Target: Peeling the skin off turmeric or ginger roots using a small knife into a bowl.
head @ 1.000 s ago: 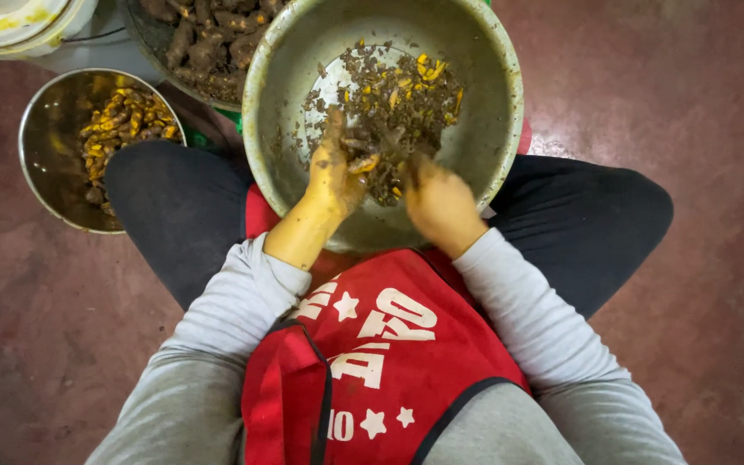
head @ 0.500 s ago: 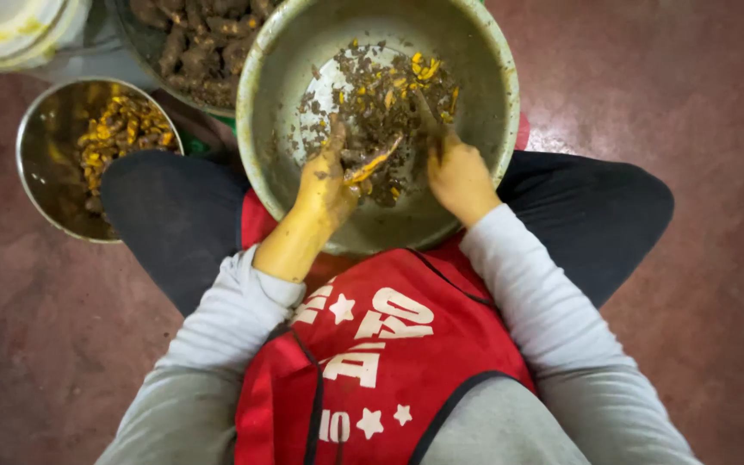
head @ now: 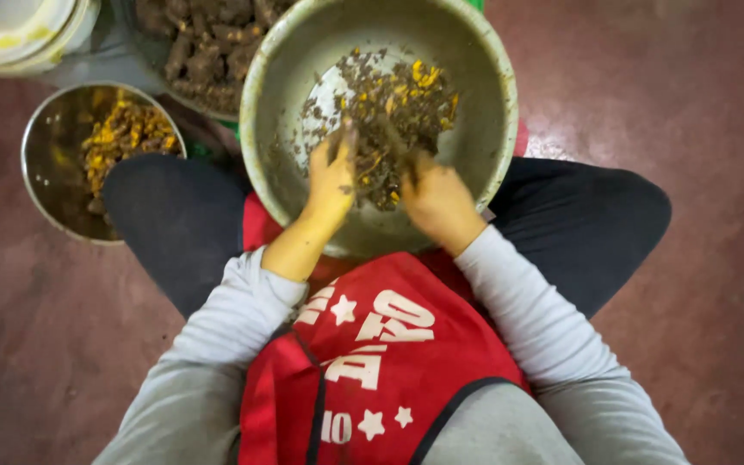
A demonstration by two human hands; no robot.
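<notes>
Pile of brown and yellow scraps (head: 389, 112) sat inside the big metal bowl (head: 484, 77), right on the lap, just past both hands. Left hand (head: 331, 181) dug into the near edge of the pile, fingers bent, touching bits. Right hand (head: 437, 200) curled beside it, fingers tucked in the scraps; could not tell what was gripped. Moved closer together than half a second ago, deeper in the bowl. Off to the left, small steel bowl (head: 45, 164) with yellow pieces (head: 122, 138). Behind, tub of brown roots (head: 208, 43).
</notes>
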